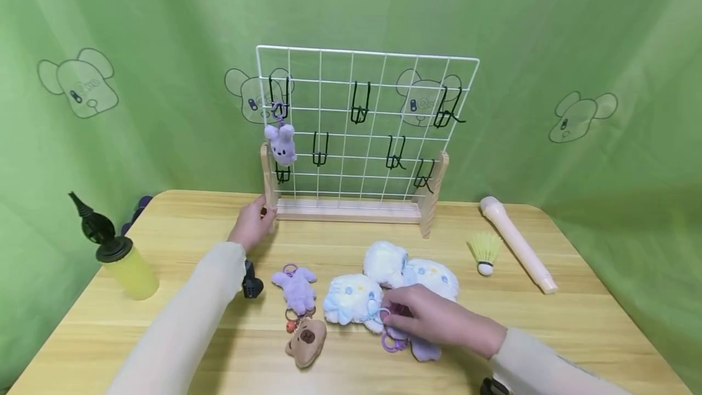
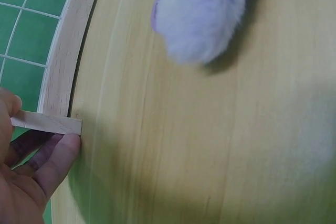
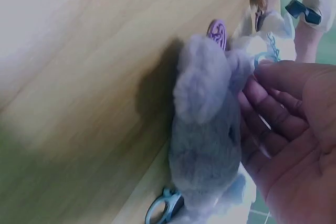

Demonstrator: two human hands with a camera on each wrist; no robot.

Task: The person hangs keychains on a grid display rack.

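Observation:
My left hand (image 1: 253, 222) grips the left wooden foot (image 2: 50, 121) of a white wire grid rack (image 1: 351, 133), thumb on one side and fingers on the other. A purple bunny plush keychain (image 1: 282, 144) hangs from a black hook at the rack's upper left. Over the plush pile, my right hand (image 1: 430, 316) pinches the light-blue ring (image 3: 261, 59) of a white plush keychain (image 1: 353, 300) with blue eyes. Partly under that hand lies a purple plush (image 3: 205, 114) with a purple ring (image 1: 393, 342). Two more white plushes (image 1: 384, 264) (image 1: 431, 278) lie behind.
Left of the pile are a purple plush keychain (image 1: 296, 289) and a brown animal-head keychain (image 1: 306, 343). A yellow pump bottle (image 1: 131, 270) stands at the far left. On the right lie a yellow shuttlecock (image 1: 485, 252) and a pale pink microphone-shaped stick (image 1: 518, 242). Several black hooks (image 1: 360, 105) hang on the grid.

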